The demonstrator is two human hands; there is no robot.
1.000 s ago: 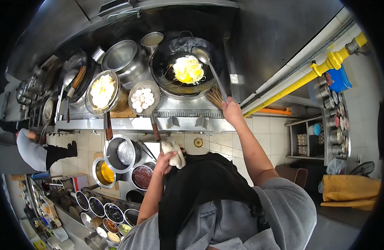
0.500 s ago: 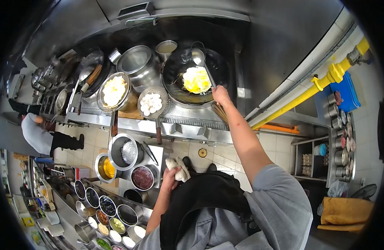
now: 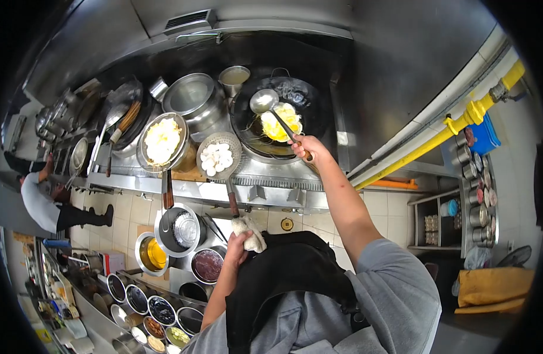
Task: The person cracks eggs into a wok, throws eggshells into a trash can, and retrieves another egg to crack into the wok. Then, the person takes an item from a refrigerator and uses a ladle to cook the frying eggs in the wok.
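Note:
My right hand (image 3: 310, 148) is closed around the wooden handle end of a metal ladle (image 3: 264, 101). The ladle's bowl hangs over the upper left of the black wok (image 3: 318, 112), and its shaft crosses the yellow egg (image 3: 281, 122) inside. Near my apron, my left hand (image 3: 239, 245) grips a pale folded cloth (image 3: 250, 234). That cloth is close to the handle end of a perforated skimmer (image 3: 232, 189) holding white eggs (image 3: 216, 158); whether they touch I cannot tell. Left of it, a strainer (image 3: 141, 154) with cooked egg (image 3: 162, 141) rests over a pot.
Behind the strainers stands a large metal pot (image 3: 189, 94). Bowls of yellow liquid (image 3: 155, 253) and dark red contents (image 3: 207, 265) are at my left. A co-worker (image 3: 40, 200) stands far left. A yellow pipe (image 3: 428, 143) runs along the right wall.
The ladle bowl has moved left and my right hand has shifted down its handle to the wooden end. My left hand with the cloth has come up slightly toward the skimmer handle.

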